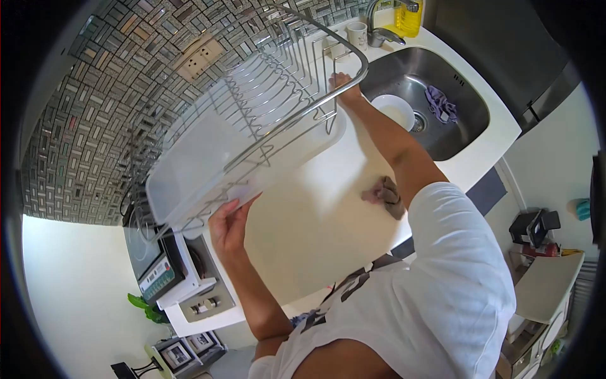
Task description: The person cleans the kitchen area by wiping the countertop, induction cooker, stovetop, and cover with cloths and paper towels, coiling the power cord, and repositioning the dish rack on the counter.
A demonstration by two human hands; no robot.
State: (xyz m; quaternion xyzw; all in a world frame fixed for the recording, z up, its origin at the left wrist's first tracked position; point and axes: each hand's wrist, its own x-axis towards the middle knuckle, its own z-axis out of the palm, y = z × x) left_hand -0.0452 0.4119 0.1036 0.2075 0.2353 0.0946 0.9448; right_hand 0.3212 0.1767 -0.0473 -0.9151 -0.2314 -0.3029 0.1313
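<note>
A metal wire dish rack (297, 126) stands against the tiled wall, with a white plastic drip tray (303, 140) under it. A translucent plastic container (196, 158) sits in the rack's near part. My left hand (228, 224) is at the tray's lower left edge, thumb and fingers closed on it. My right hand (344, 82) reaches past the rack's far end, beside the sink. Its fingers are curled and partly behind the wires, so what they hold is hidden. A crumpled, dark greyish cloth (385, 194) lies on the white counter (303, 234) by my right arm.
The steel sink (464, 136) holds a white bowl (394, 110) and a purple cloth (440, 104). Behind it are a faucet (379, 35), a cup (357, 35) and a yellow bottle (409, 22). A microwave-like appliance (158, 278) stands left.
</note>
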